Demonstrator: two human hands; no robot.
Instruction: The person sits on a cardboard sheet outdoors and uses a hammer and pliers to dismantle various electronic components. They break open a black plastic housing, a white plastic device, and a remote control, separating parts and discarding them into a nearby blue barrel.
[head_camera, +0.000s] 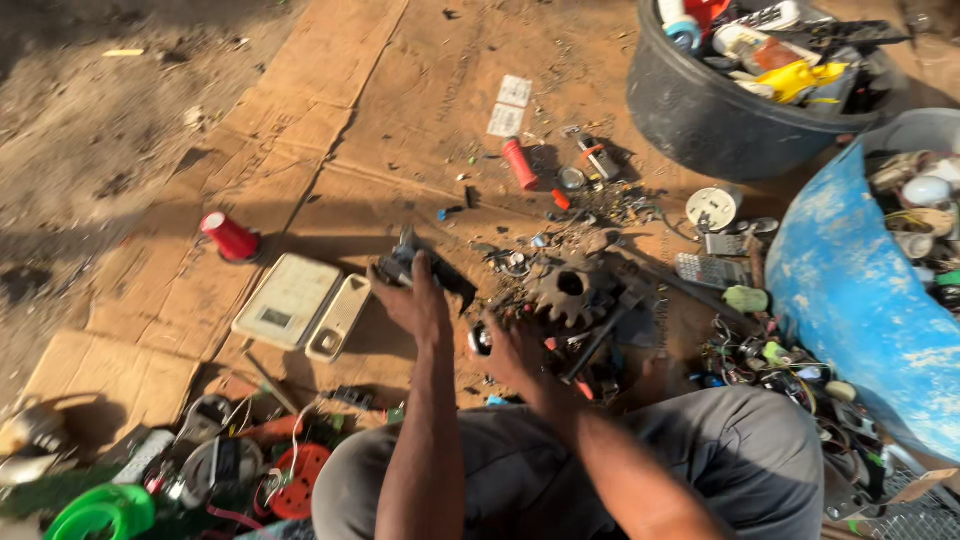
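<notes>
1. Fingers (412, 283) of left hand (415, 305) wrapped round a dark broken gadget part (430, 268), held up off the cardboard (330, 150). Right hand (510, 350) curled shut on a small round silvery piece (481, 338), just right of the left wrist.
2. Looks like mid-teardown: gripping firm, probably needs a twist or pry next.
3. Just past the right fingers: rusty gear (570, 290) in tangled scrap, crowding the workspace.
4. Left of the left fingers: cream flat casing (290, 300), then red cup (230, 237).
5. Further off: red tube (519, 163), black tub (700, 110), blue drum (860, 280).
</notes>
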